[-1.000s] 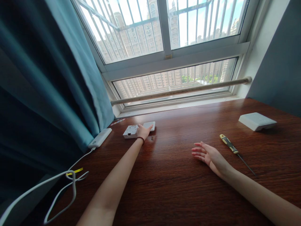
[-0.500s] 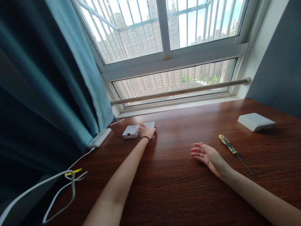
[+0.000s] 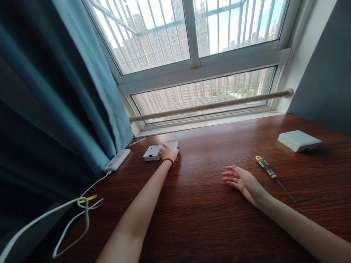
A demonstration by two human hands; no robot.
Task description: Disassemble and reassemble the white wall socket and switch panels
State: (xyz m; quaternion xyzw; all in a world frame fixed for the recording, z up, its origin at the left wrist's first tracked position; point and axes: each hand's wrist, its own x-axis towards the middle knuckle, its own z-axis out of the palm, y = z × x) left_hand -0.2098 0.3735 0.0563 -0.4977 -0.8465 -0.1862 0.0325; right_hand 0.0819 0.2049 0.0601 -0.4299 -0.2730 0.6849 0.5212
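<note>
My left hand (image 3: pixel 169 153) reaches to the far left of the table and is closed around a flat white plastic piece (image 3: pixel 173 145), thumb on its right side; the palm hides part of it. Right against that piece sits a white switch-like box (image 3: pixel 151 152) with small holes and a dark square opening. My right hand (image 3: pixel 242 181) rests sideways near the table's middle, holding nothing, fingers stretched and slightly apart. Beyond it lies a screwdriver (image 3: pixel 264 166) with a yellow and dark grip, its shaft pointing toward me.
A second white plastic box (image 3: pixel 299 140) lies at the far right of the brown wooden table (image 3: pixel 197 204). By the blue curtain (image 3: pixel 90 84) at left sits a white power strip (image 3: pixel 117 160), its white cable (image 3: pixel 87 217) looping at the near left. A barred window spans the back.
My left hand has moved slightly left with the flat white piece, which now meets the white box. My right hand and the screwdriver have stayed put.
</note>
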